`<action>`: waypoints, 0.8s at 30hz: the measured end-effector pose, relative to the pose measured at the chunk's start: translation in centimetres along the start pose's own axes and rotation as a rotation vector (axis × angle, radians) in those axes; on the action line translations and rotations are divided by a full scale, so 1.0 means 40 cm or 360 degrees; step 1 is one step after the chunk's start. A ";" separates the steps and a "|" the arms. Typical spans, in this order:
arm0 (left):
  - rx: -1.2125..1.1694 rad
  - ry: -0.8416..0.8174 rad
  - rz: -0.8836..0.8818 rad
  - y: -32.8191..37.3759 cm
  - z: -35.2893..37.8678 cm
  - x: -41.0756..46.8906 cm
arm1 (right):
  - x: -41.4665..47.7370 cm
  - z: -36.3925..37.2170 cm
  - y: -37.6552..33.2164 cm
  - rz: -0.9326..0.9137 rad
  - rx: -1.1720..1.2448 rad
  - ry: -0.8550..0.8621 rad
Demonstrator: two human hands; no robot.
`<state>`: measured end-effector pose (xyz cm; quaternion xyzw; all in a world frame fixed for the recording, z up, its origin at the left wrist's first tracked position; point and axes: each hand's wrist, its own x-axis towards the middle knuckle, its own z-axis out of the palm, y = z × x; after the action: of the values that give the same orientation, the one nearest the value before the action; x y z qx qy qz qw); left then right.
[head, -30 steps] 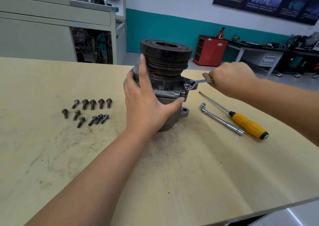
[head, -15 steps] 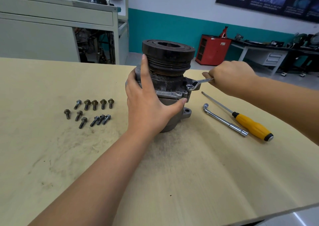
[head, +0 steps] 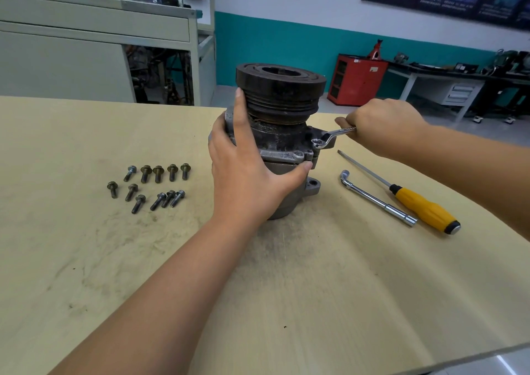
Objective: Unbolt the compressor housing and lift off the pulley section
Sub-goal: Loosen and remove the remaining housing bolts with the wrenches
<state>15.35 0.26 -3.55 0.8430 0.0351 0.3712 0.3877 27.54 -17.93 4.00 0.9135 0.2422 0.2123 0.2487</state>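
Workbench (head: 86, 260): one, pale wood top, smudged grey around the middle and toward the near edge.

Grey cabinet (head: 86, 45): one, beyond the bench at left. Red cabinet (head: 358, 80): one, against the teal wall at rear. Contents of either: cannot tell.

Compressor (head: 282, 142): one, task item, standing upright on the bench near its centre. Dark grooved pulley section (head: 281, 88) on top, seated on the body; grey housing (head: 292, 197) below, resting on the bench top.

Left hand (head: 246, 174): grasping the compressor from the near left side, index finger straight up against the pulley section, thumb pressed against the flange edge at the front.

Right hand (head: 384, 125): clenched round the shaft of a ring spanner (head: 329, 138). Ring end set on the flange ear at the compressor's right side; bolt under the ring not discernible.

Screwdriver (head: 424, 207): one, yellow handle with black ends, lying on the bench right of the compressor, blade pointing toward it.

L-shaped socket wrench (head: 375, 199): one, bright metal, lying just beside the screwdriver and roughly parallel to it, on the compressor's side.

Flanged bolts (head: 158, 173): eleven, loose on the bench left of the compressor. Five in the far row, six in a looser near row, three of these touching or nearly so.
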 end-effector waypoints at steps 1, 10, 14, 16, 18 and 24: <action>-0.0001 0.0000 0.0000 0.000 0.000 0.000 | 0.000 0.000 -0.001 0.0005 0.0011 -0.0009; 0.0011 0.0007 0.0001 -0.003 0.002 0.001 | -0.009 -0.014 -0.011 0.0070 0.0116 -0.0042; 0.0010 -0.0004 0.0006 -0.005 0.001 0.000 | -0.022 -0.013 0.007 0.0159 0.0432 0.0118; 0.0016 -0.0004 0.0015 -0.007 0.000 0.000 | -0.030 -0.017 0.005 0.0200 0.0615 0.0205; 0.0022 -0.0004 0.0028 -0.008 0.001 0.001 | -0.035 -0.023 -0.002 0.0224 0.0636 0.0194; 0.0019 -0.0023 0.0044 -0.010 -0.004 0.002 | -0.056 -0.038 -0.009 0.0253 0.0592 0.0092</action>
<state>15.38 0.66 -3.72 0.8483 0.0229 0.3702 0.3778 24.87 -18.37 4.38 0.9535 0.2113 0.2090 0.0510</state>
